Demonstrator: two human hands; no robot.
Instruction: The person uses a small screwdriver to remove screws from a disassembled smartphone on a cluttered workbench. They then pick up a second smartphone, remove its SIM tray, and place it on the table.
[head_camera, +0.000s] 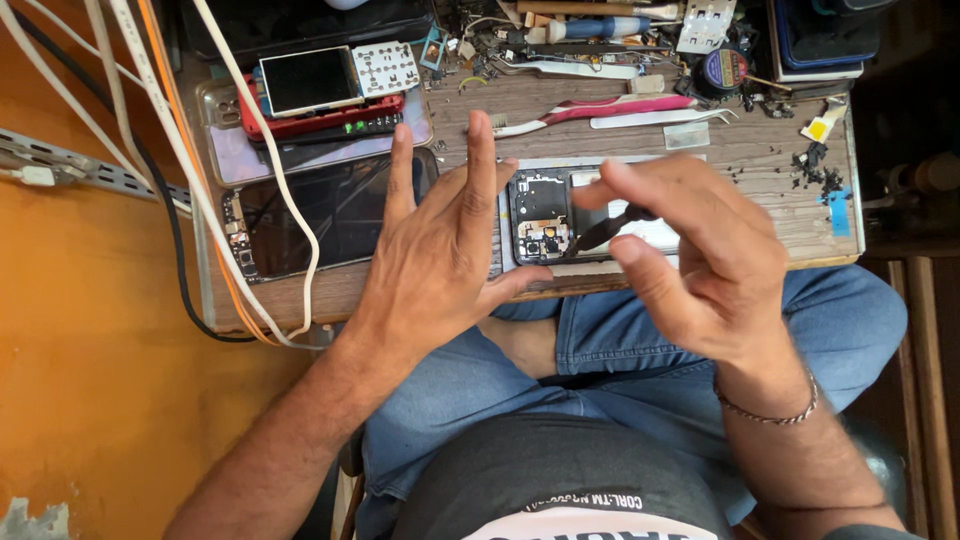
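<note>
An opened phone (545, 215) lies back-up on the wooden bench (760, 150), its circuit board and camera parts showing. My left hand (440, 250) rests beside it with fingers spread, and its thumb presses the phone's near edge. My right hand (690, 250) hovers over the phone's right half and pinches black tweezers (605, 228), whose tip points at the board near the camera area. The hand hides much of the phone's right side.
A dark phone screen panel (320, 210) lies left of my left hand, with a stack of small phones (310, 90) behind it. White and orange cables (200, 170) cross the bench's left side. Pink-handled tools (600, 110), white tweezers (660, 118), screws and parts clutter the back edge.
</note>
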